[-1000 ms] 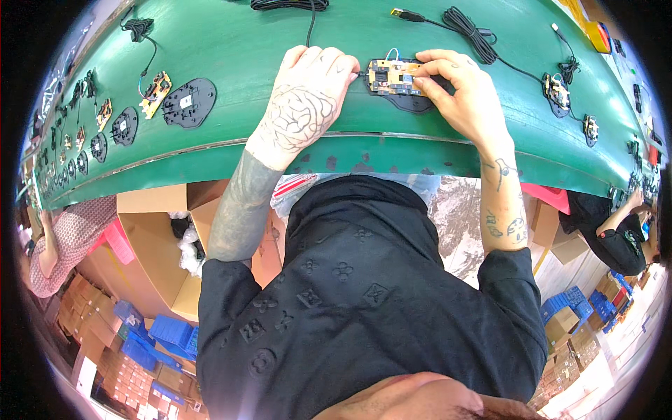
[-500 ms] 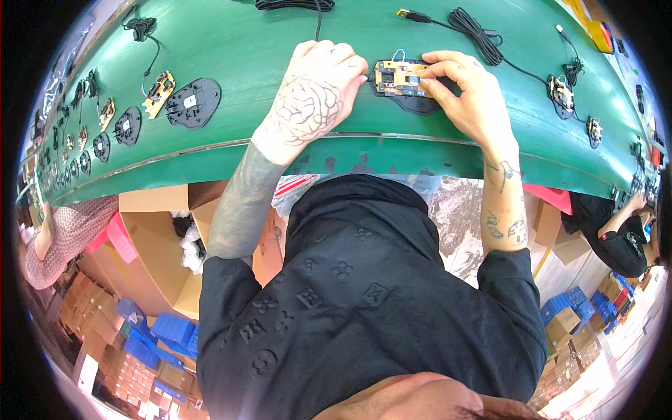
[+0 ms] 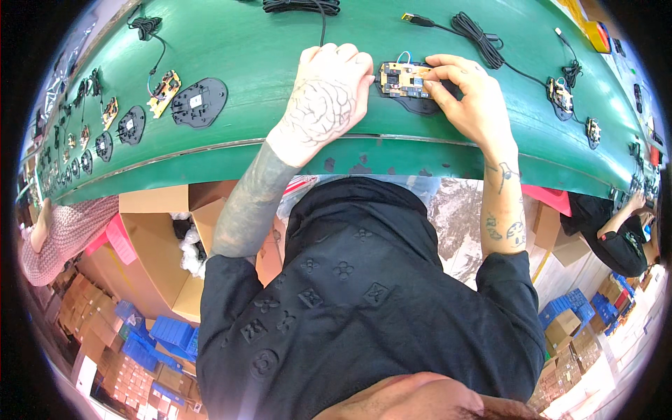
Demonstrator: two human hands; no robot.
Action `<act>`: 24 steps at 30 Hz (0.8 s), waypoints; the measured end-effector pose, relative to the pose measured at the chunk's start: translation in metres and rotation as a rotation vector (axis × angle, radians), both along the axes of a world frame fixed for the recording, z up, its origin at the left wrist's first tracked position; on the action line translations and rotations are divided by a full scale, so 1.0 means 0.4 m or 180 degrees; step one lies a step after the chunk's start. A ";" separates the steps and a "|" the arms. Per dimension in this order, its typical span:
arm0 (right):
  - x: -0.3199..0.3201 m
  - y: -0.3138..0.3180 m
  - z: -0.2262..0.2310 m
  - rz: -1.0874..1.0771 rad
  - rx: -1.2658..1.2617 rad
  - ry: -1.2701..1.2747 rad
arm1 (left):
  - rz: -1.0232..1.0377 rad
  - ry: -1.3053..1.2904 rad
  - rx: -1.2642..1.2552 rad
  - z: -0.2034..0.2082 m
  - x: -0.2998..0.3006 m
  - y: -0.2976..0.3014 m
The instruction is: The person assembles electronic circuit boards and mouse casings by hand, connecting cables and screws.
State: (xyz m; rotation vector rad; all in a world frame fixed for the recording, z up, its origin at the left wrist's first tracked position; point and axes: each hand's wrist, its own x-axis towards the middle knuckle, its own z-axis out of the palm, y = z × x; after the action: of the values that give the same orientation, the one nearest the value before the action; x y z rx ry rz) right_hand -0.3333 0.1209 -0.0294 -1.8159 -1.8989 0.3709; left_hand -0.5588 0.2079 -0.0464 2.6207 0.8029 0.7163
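Note:
A tan circuit board (image 3: 404, 81) with a blue and white wire loop lies over a black mouse base (image 3: 418, 106) on the green work surface. My right hand (image 3: 467, 94) pinches the board's right end between thumb and fingers. Just left of the board, my left hand (image 3: 327, 94) is closed around a black cable (image 3: 323, 31); the gripped part is hidden by its fingers. That cable runs up to a dark coil (image 3: 301, 6) at the top edge.
Several bases and boards with cables line the surface at left, including a black base (image 3: 200, 103) and a board (image 3: 164, 93). A coiled cable (image 3: 477, 36) leads to another assembly (image 3: 561, 99) at right. An open carton (image 3: 157, 252) stands below; people work at both sides.
My left hand, the board and its base appear slightly further right and lower. Parts at left have also shifted a little rightward. Both hands keep their grip.

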 end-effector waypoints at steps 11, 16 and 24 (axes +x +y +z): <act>-0.003 0.001 0.013 0.0050 -0.0080 -0.0011 | -0.0092 0.0326 -0.0192 0.000 0.006 0.012; -0.006 0.000 0.012 0.0043 -0.0028 -0.0038 | 0.0271 0.0222 0.0519 -0.008 0.014 -0.020; -0.042 0.024 0.050 0.0090 -0.0104 0.0188 | 0.0173 0.0217 -0.0093 -0.009 0.003 0.023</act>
State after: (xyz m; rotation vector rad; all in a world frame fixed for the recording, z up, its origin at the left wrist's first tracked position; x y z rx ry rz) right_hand -0.3501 0.1305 -0.0096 -1.7808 -1.8903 0.4627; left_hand -0.5574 0.2170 -0.0501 2.6187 0.9003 0.6273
